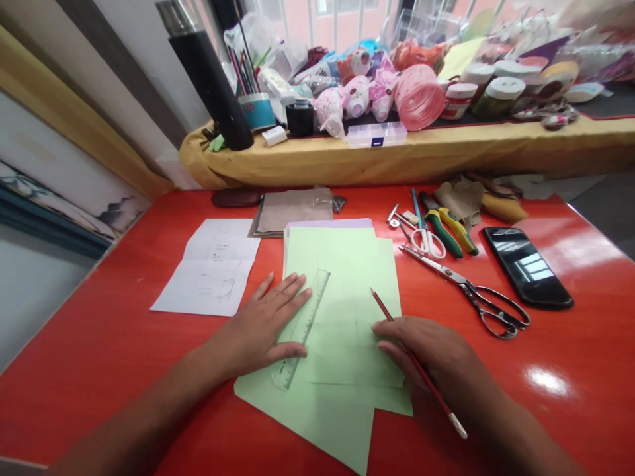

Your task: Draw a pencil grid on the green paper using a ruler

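Light green paper sheets (347,277) lie overlapping on the red table, with faint pencil lines on them. A clear ruler (312,314) rests slanted on the paper. My left hand (270,324) lies flat with fingers spread on the paper's left part, its thumb on the ruler. Over the right edge of the paper, my right hand (426,350) holds a dark red pencil (421,370) between thumb and fingers. The pencil's sharpened end points up and to the left, and its eraser end points toward the lower right.
A white sheet with drawings (213,271) lies left. Large scissors (464,281), green-yellow pliers (449,231), white-handled scissors (429,243) and a black phone (528,268) are at right. Behind, a cloth-covered ledge (297,162) bears a black thermos (213,86), jars and pink crafts.
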Action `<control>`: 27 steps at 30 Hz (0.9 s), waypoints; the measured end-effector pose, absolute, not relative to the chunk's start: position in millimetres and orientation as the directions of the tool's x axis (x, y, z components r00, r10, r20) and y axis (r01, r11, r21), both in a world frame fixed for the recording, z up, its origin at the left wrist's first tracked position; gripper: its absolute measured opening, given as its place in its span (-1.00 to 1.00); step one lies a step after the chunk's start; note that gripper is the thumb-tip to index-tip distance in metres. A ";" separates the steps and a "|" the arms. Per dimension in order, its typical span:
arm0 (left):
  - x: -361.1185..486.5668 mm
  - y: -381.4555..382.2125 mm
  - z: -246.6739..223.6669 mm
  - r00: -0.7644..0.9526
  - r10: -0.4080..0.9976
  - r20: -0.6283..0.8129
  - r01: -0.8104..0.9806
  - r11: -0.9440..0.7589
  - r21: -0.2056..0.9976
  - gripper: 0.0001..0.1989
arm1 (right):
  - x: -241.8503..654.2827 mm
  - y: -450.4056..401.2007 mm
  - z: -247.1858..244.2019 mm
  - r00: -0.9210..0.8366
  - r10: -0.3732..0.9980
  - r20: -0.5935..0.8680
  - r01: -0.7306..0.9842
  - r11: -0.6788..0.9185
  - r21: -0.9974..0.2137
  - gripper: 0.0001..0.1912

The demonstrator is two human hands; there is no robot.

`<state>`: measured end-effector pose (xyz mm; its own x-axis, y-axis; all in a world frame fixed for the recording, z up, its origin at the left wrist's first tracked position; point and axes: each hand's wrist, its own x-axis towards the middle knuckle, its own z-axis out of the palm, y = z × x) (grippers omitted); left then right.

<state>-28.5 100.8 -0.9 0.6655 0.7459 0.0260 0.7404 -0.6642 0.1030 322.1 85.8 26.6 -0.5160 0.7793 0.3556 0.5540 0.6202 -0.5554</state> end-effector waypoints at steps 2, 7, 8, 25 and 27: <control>-24.7 93.1 -0.2 0.635 0.769 0.081 0.764 -0.640 0.082 0.12 | 322.8 86.7 26.2 -0.510 0.784 0.355 0.555 0.615 -0.560 -0.83; -10.5 69.7 -0.3 0.633 0.765 0.118 0.765 -0.641 0.060 -0.09 | 325.0 88.0 27.9 -0.512 0.783 0.353 0.564 0.616 -0.550 -0.82; -8.4 67.0 0.0 0.637 0.762 0.115 0.761 -0.646 0.058 -0.15 | 324.8 87.9 28.6 -0.516 0.783 0.347 0.565 0.616 -0.549 -0.81; 1.2 82.0 3.8 0.772 0.628 0.095 0.628 -0.777 0.042 -0.54 | 322.9 88.5 35.1 -0.519 0.800 0.302 0.586 0.590 -0.556 -0.78; 10.8 80.2 3.5 0.754 0.641 0.146 0.647 -0.763 0.011 -0.57 | 323.3 88.5 34.7 -0.525 0.797 0.298 0.583 0.592 -0.556 -0.77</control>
<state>10.8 80.2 3.5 0.7536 0.6410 0.1457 0.6467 -0.7627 0.0108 323.3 88.5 34.7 -0.5248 0.7972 0.2984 0.5832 0.5921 -0.5562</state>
